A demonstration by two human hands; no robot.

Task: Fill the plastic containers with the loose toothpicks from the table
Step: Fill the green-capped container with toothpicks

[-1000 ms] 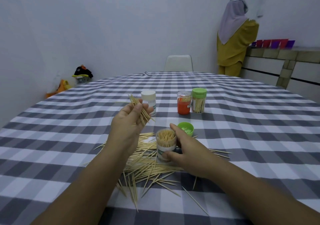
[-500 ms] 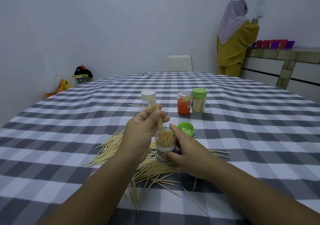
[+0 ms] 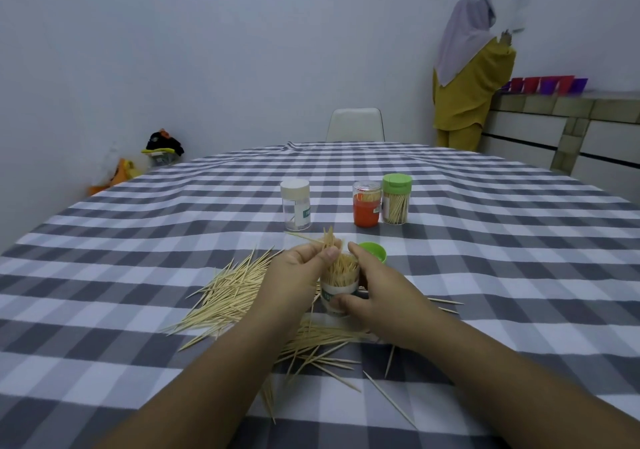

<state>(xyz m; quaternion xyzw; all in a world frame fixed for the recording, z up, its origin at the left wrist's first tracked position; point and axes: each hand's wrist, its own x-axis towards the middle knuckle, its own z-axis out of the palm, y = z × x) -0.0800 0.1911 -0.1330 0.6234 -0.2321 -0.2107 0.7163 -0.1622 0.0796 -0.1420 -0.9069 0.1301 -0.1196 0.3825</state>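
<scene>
My left hand (image 3: 298, 273) pinches a small bunch of toothpicks (image 3: 330, 242) upright, their lower ends inside the mouth of an open clear container (image 3: 338, 287) packed with toothpicks. My right hand (image 3: 381, 292) grips that container from the right, thumb low on its label. Loose toothpicks (image 3: 232, 298) lie fanned out on the checked tablecloth (image 3: 138, 240) to the left and under my wrists. A green lid (image 3: 374, 252) lies open side up just behind the container.
Farther back stand a white-capped clear container (image 3: 295, 203), an orange one (image 3: 366, 209) and a green-capped one with toothpicks (image 3: 396, 203). A white chair (image 3: 355, 124) is at the table's far end. A person in yellow (image 3: 471, 78) stands at the right counter.
My left hand came down from in front of the white-capped container and brought its bunch of toothpicks into the open container's mouth. My right hand kept hold of the container.
</scene>
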